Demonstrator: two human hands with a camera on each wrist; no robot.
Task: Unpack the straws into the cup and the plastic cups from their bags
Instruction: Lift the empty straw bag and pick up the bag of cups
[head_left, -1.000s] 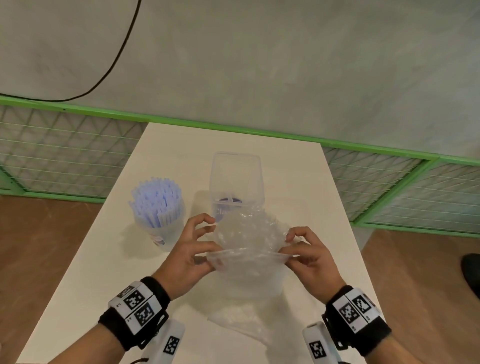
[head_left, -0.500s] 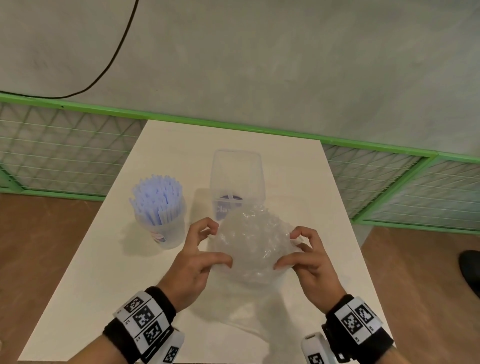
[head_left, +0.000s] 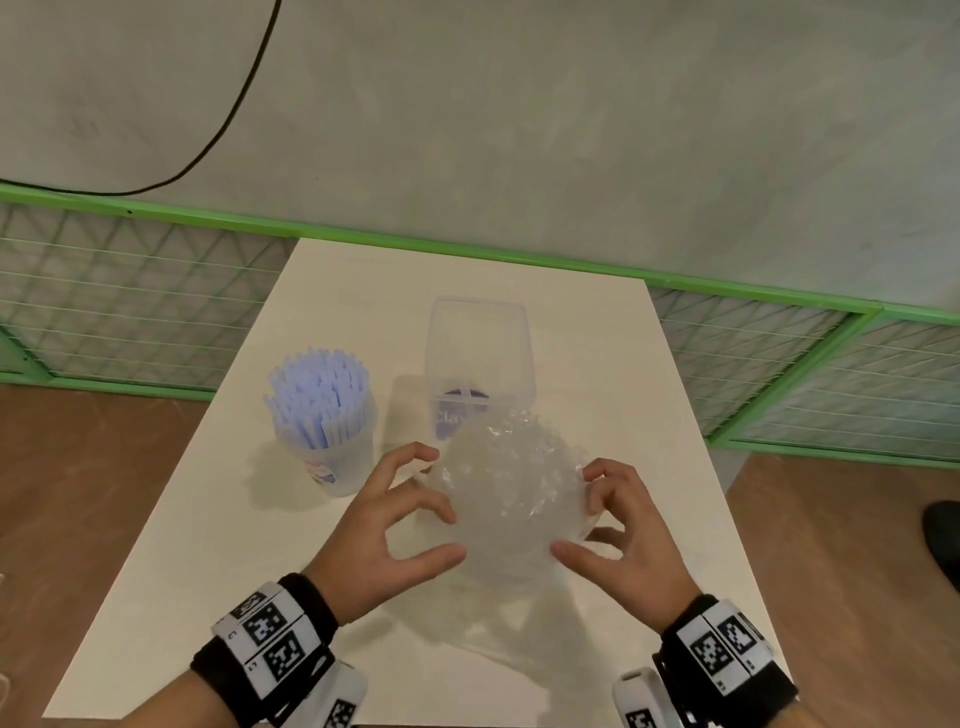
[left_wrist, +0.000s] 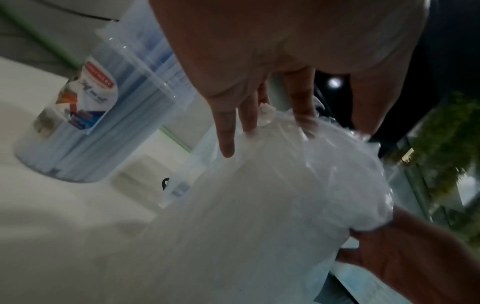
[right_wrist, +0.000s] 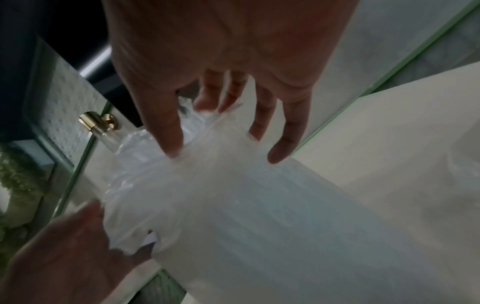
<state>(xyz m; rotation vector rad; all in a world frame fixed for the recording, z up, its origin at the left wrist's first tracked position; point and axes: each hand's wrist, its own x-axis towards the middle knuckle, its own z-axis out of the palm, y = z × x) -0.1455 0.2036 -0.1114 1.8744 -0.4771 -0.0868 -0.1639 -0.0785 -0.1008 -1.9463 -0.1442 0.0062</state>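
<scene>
A crinkled clear bag of plastic cups (head_left: 514, 493) stands on the white table (head_left: 597, 364) between my two hands. My left hand (head_left: 439, 504) grips its left side with thumb and curled fingers. On the other side my right hand (head_left: 576, 512) grips it the same way. The bag's loose end (head_left: 493, 639) trails toward me on the table. A clear cup full of pale blue straws (head_left: 322, 415) stands to the left. In the left wrist view my fingertips (left_wrist: 226, 144) press the bag (left_wrist: 259, 205). The right wrist view shows my fingers (right_wrist: 168, 139) on the bag (right_wrist: 233, 205).
A tall clear container (head_left: 480, 353) with a purple label stands just behind the bag. Green-framed mesh fencing (head_left: 130, 312) runs past the table's far end and both sides. A black cable (head_left: 228, 119) hangs on the wall. Wooden floor (head_left: 78, 493) lies at both sides.
My hands have let go of the bag's rim, which they were pinching, and now clasp the bag's sides with spread fingers. The bag has shifted slightly away from me.
</scene>
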